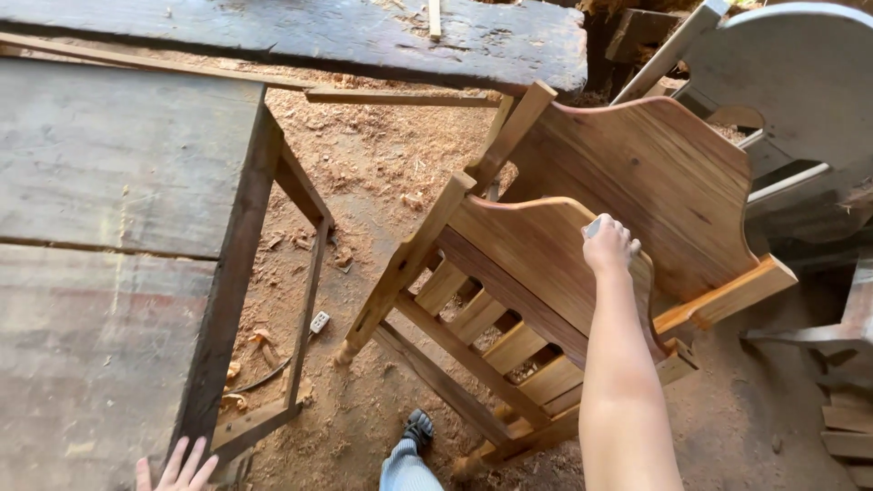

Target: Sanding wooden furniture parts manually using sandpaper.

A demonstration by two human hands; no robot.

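- Head view, looking down: my right hand (pixel 607 244) rests on the curved top edge of the nearer wooden panel (pixel 536 259) of a small bed frame (pixel 509 345).
- Right hand grip: fingers curled shut around a small pale block (pixel 592 227), which pokes out on the hand's left side; what the block is made of I cannot tell. The hand presses it against the panel's edge.
- Bed frame lies tilted on the sawdust floor (pixel 373 173); slats (pixel 514 350) run between its side rails, below the panel.
- Taller panel (pixel 655 173) with a scalloped top stands just behind the nearer panel, part of the same frame.
- My left hand (pixel 177 471) is well to the left of the bed frame, at the bottom edge of the view: fingers spread open, holding nothing, touching the near edge of a grey workbench (pixel 109 273).
- Small white block (pixel 319 322) lies on the floor between the workbench legs and the bed frame.
- My shoe (pixel 418 427) stands on the floor just beside the frame's lower rail.
- Thick dark plank (pixel 364 36) lies beyond the bed frame, at the top of the view.
- Grey rounded board (pixel 791 82) leans to the right of the taller panel.
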